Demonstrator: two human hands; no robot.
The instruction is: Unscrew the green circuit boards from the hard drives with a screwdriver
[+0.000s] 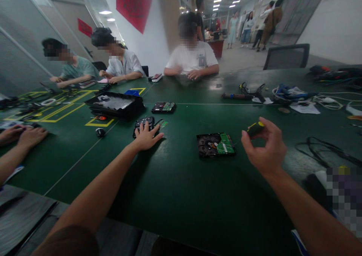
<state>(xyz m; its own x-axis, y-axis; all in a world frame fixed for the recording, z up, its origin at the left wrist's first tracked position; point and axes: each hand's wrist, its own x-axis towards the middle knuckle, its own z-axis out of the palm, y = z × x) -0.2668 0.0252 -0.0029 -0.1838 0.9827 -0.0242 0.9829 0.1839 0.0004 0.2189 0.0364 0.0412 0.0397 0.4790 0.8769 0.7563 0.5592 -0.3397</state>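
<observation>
Left hand: our left hand [147,138] lies with fingers spread over a dark drive [144,123], covering part of it.
Beside those fingers: we see a small green board [163,124] just right of the drive, partly masked by the hand.
Right hand: our right hand [267,146] is pinched around the yellow-and-black handle of a screwdriver [255,128], its thin shaft pointing left.
Nearest drive: a hard drive [216,145], green circuit board facing up, lies flat on the table between our hands, just left of the screwdriver; we cannot tell whether the tip touches it.
Beyond the left hand: a third drive [164,107] lies flat, and a deep black tray [131,109] stands left of it, blocking our view of the tabletop behind.
Left side: a small dark round object [100,132] sits before the tray; a co-worker's hands [31,139] rest near the table edge.
Right side: black cables [325,152] curl beyond our wrist, with a blue bundle [292,93] and white cords [329,100] farther back.
Far side: a person in a white T-shirt [192,57] sits across the green table [181,195].
</observation>
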